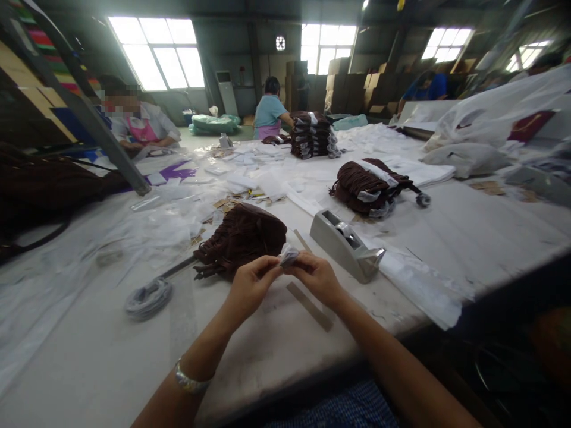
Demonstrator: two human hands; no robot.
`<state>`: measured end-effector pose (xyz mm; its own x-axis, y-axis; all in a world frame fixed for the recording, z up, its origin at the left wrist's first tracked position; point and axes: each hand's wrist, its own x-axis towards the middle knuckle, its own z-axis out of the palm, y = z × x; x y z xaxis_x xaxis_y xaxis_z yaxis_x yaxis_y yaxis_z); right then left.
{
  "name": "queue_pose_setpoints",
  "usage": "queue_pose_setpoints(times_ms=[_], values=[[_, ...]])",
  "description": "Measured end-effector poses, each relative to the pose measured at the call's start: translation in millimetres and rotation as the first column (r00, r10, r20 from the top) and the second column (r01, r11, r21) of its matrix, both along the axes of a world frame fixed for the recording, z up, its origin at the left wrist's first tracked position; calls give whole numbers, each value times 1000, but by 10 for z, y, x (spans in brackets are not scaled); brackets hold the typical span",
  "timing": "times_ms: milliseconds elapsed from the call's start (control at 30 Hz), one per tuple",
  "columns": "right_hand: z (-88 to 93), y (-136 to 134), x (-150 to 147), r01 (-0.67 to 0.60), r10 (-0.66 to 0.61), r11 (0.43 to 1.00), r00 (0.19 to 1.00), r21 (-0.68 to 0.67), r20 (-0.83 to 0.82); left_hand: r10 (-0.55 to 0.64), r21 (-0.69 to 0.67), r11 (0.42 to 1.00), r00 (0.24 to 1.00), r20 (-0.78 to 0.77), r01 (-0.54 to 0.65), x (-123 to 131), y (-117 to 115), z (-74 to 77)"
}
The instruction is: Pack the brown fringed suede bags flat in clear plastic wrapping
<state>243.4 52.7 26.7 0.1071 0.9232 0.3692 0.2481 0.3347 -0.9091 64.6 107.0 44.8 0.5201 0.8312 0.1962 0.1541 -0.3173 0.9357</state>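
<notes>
One small whitish wad sits pinched between the fingertips of the left hand and the right hand, both closed on it, thumbs and fingers nearly meeting. Can't be sure from here what it is; looks like crumpled wrapping. It's held above the worktop, at the near right corner of a dark brown fringed bundle. Bracelet on the left wrist.

The bundle lies on its side just beyond the hands. A strap runs left from it to a grey-wrapped coil, flat on the worktop. A brownish strip lies between the forearms. Grey tape dispenser stands to the right of the right hand, near but not touching; white sheeting stretches from beside it to the worktop's edge.

Farther back, I see a second brown bundle with a pale band round it, then a tall brown stack. Loose clear plastic spreads over the left side. Across the worktop, a person in a light blue top is near the stack; another person in a pink apron is at far left.
</notes>
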Motion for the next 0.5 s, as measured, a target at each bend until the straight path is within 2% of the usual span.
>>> queue_pose_setpoints(times_ms=[100, 233, 367, 500], values=[[-19, 8, -4, 10, -11, 1000, 1000, -19, -16, -36, -45, 998, 999, -10, 36, 5, 29, 15], [-34, 6, -70, 26, -27, 1000, 997, -10, -74, -29, -57, 998, 999, 21, 30, 34, 38, -48], [-77, -1, -159, 85, -83, 996, 974, -2, -212, 34, -102, 994, 995, 89, -25, 69, 9, -100], [-111, -8, -192, 89, -93, 996, 958, -27, -273, 73, -172, 984, 989, 127, -51, 106, -29, -91]])
